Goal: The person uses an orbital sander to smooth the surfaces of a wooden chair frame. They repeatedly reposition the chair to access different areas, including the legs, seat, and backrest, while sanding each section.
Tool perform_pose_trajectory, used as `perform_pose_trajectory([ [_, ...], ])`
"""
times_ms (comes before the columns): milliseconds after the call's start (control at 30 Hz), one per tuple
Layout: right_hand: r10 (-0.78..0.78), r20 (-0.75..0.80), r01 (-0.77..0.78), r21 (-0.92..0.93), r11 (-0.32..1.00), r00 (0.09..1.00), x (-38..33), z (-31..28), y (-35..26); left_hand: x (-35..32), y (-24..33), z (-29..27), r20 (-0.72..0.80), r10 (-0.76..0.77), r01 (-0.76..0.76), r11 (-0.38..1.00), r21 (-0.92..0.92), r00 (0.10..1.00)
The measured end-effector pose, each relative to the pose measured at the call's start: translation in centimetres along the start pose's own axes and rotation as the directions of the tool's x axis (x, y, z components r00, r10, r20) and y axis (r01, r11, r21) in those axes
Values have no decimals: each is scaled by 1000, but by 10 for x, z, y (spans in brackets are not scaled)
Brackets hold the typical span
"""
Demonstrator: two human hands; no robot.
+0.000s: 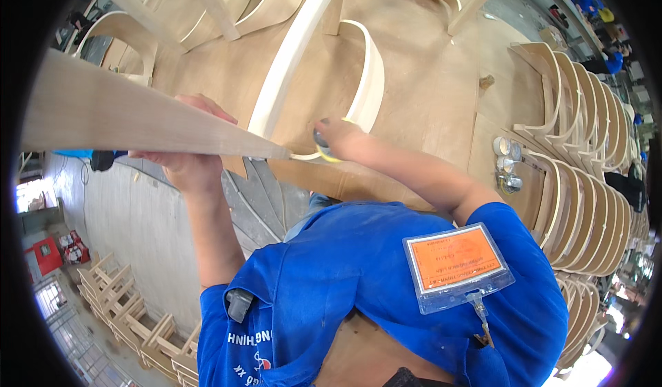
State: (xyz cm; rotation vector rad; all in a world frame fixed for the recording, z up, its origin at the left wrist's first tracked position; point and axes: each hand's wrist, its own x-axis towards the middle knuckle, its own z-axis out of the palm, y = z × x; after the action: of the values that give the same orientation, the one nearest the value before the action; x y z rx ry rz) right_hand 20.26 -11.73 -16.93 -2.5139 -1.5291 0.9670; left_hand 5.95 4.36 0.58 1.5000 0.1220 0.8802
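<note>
My left hand (186, 170) is closed around a pale, tapered wooden chair leg (138, 115), fingers on its far side and palm below. The leg runs from the left edge to a narrow end near the middle. At that end my right hand (339, 137) presses down, closed on a small dark pad with a yellow edge (321, 140), possibly a sanding pad; the hand hides most of it. A curved pale wooden strip (371, 87) bends round beyond my right hand. A straight pale wooden bar (293, 63) stands between the hands, further off.
A brown board-topped table (427, 90) spreads ahead, with more curved chair frames (276, 4) at its far left. Rows of curved wooden frames (583, 208) stand at right, beside several small cans (509, 163). Stacked wooden frames (131, 308) lie on the floor at lower left.
</note>
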Motion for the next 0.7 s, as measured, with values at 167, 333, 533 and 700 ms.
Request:
perform_pose_trajectory([
  [167,165,-24,-163,90,983,986,-28,-36,33,-18,16,-31,31,-38,33,987,160,999],
  [333,87,62,-89,29,996,994,-37,-21,27,-29,39,-90,171,-34,27,999,46,985],
  [533,143,-22,-141,70,987,989,5,-27,66,-31,34,-117,180,-30,27,999,18,983],
  [700,287,-72,-295,-126,947,955,69,-71,128,-30,37,-106,125,-32,26,999,48,992],
])
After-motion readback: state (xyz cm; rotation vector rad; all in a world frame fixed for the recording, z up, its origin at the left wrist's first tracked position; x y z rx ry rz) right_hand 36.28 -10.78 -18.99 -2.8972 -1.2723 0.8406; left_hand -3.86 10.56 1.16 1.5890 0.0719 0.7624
